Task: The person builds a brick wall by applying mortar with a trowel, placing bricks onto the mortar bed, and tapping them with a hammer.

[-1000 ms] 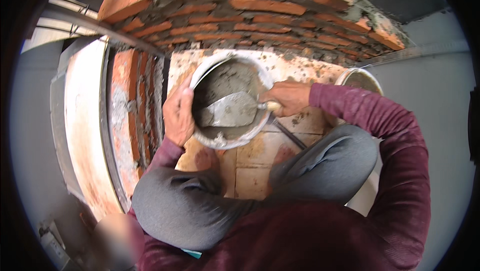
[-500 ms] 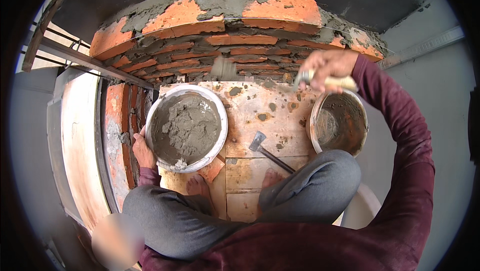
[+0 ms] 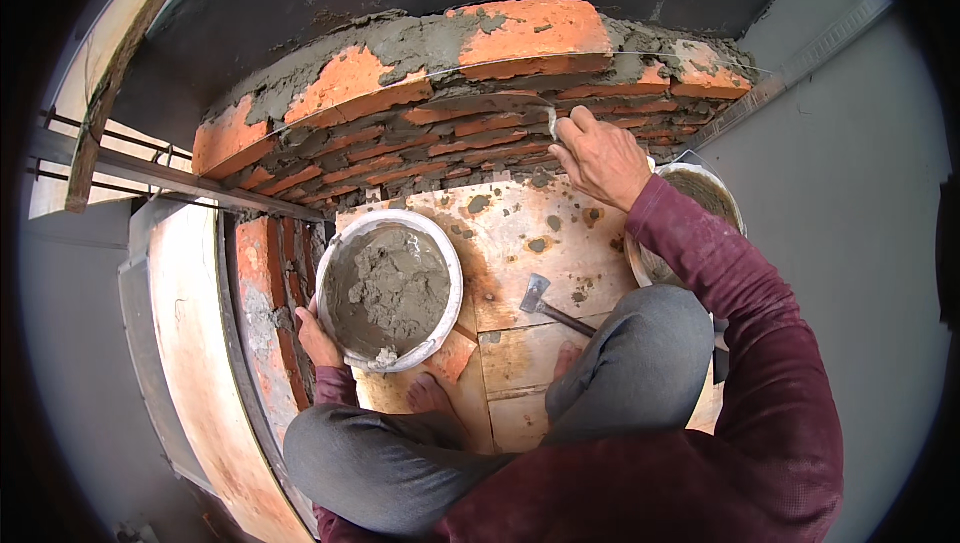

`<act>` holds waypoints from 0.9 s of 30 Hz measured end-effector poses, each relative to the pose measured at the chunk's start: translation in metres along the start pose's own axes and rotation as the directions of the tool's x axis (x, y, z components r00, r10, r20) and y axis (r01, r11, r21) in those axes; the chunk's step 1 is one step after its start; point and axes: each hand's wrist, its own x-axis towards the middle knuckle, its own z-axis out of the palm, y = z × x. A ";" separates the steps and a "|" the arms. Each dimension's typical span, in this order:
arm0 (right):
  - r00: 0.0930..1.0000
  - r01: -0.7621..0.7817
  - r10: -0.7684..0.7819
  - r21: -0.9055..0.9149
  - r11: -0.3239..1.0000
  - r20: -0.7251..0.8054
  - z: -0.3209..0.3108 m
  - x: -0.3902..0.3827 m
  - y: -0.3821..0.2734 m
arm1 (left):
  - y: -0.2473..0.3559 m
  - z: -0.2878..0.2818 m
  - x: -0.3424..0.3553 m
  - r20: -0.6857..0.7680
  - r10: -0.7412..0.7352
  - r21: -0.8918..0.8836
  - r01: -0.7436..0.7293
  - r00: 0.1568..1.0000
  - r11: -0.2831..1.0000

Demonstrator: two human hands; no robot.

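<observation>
My right hand (image 3: 606, 161) is closed round the handle of a trowel (image 3: 490, 101), whose blade lies along the front of the brick wall (image 3: 540, 40), just under the top course. Most of the handle is hidden in my fist. On the left, my left hand (image 3: 318, 340) grips the side of a white bucket (image 3: 456, 283), its fingers partly out of sight behind the wall of the bucket. Wet grey mortar (image 3: 395, 288) fills much of that bucket, heaped and lumpy in the middle.
A second bucket (image 3: 738, 208) stands at the right, partly behind my right arm. Between the buckets a hatchet (image 3: 536, 293) lies on mortar-spotted boards (image 3: 510, 248). A brick piece (image 3: 455, 355) rests by my foot. A taut string (image 3: 390, 83) crosses the wall's face.
My right hand has moved left and toward the wall, bringing the trowel blade from near the right bucket to the brick face. My left hand stays on the mortar bucket.
</observation>
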 end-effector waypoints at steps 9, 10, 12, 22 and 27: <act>0.994 -0.103 0.105 0.087 0.991 -0.023 -0.021 -0.029 0.082 | -0.012 -0.007 -0.002 0.058 -0.013 -0.132 0.021 0.998 0.991; 0.991 -0.116 0.119 0.054 0.992 -0.065 -0.029 -0.040 0.085 | -0.011 -0.009 0.000 0.069 0.008 -0.068 -0.003 0.998 0.998; 0.988 -0.150 0.145 -0.082 0.985 -0.055 -0.062 -0.053 0.073 | -0.005 -0.011 -0.004 0.071 0.027 0.046 -0.030 0.997 0.998; 0.988 0.096 -0.012 -0.552 0.828 0.153 -0.094 0.058 -0.061 | -0.022 -0.005 0.003 0.034 -0.081 -0.266 0.087 0.996 0.960; 0.959 0.246 -0.284 -0.533 0.810 0.011 -0.087 0.092 -0.102 | 0.008 0.002 -0.008 0.065 -0.171 -0.408 0.182 0.983 0.895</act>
